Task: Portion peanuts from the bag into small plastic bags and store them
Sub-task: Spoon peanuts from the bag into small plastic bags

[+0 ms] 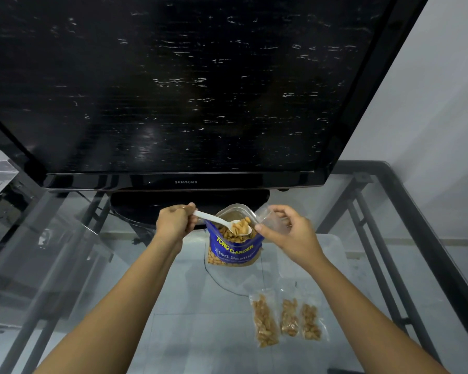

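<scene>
A blue peanut bag [234,248] stands open on the glass table, below the TV. My left hand [174,221] grips the handle of a white plastic spoon [214,219]; its bowl, heaped with peanuts [241,227], hovers over the bag's mouth. My right hand [287,233] pinches a small clear plastic bag [272,218] just right of the spoon, with its opening turned toward the spoon. Three small filled peanut bags [288,318] lie side by side on the glass, nearer to me and to the right.
A large black TV [173,90] on a black stand [146,203] fills the space behind the bag. The glass table [200,333] has a black metal frame [405,211] along its right edge. A clear plastic container [333,255] sits right of the bag.
</scene>
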Demonstrator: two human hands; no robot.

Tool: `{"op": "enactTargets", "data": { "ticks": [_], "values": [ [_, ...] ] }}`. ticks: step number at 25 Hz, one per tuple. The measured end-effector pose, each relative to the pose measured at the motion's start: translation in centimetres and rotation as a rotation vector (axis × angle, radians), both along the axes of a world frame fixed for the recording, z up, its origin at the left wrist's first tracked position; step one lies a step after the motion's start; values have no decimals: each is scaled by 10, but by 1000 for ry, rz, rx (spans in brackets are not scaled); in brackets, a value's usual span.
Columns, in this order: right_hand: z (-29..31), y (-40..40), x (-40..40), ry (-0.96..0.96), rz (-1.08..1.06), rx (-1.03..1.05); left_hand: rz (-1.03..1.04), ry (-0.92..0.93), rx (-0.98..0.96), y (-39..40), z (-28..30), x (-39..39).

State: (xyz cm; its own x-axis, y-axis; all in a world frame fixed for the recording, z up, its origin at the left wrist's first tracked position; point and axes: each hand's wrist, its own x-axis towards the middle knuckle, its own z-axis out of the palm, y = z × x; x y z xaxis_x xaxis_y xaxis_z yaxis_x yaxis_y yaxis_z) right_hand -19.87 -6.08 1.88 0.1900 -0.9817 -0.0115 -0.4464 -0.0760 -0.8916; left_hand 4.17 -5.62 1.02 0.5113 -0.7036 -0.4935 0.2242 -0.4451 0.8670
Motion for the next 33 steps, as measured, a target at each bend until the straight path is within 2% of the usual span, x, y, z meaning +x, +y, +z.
{"op": "enactTargets", "data": {
  "ticks": [4,8,11,13,18,20,22,24,26,28,31,32,33],
  "values": [
    [5,-5,8,348,101,-161,19,-19,-43,-5,11,18],
    [3,-4,24,442,123,-190,4,-42,-90,-12,34,26],
    [2,-2,35,385,95,-183,-55,-151,-121,-16,50,20],
    [1,0,42,280,73,-145,-158,-284,-169,-14,64,6],
    [-1,5,52,-20,-20,-113,-515,-879,-464,10,111,-32],
    [0,4,54,-86,-57,-113,-512,-1016,-546,16,126,-36],
    [2,4,52,-111,-77,-95,-343,-993,-593,12,134,-26],
    [4,4,47,-136,-103,-72,-131,-839,-591,5,129,-11],
    [3,3,39,-184,-156,-52,-77,-740,-547,-1,106,-1],
    [0,4,33,-206,-191,-39,-313,-786,-496,0,76,-4],
    [-9,5,28,-190,-177,4,-890,-997,-496,8,35,-18],
    [-12,6,27,-190,-168,28,-957,-989,-470,8,26,-22],
    [-13,8,26,-200,-158,51,-919,-947,-434,8,19,-25]
  ]
}}
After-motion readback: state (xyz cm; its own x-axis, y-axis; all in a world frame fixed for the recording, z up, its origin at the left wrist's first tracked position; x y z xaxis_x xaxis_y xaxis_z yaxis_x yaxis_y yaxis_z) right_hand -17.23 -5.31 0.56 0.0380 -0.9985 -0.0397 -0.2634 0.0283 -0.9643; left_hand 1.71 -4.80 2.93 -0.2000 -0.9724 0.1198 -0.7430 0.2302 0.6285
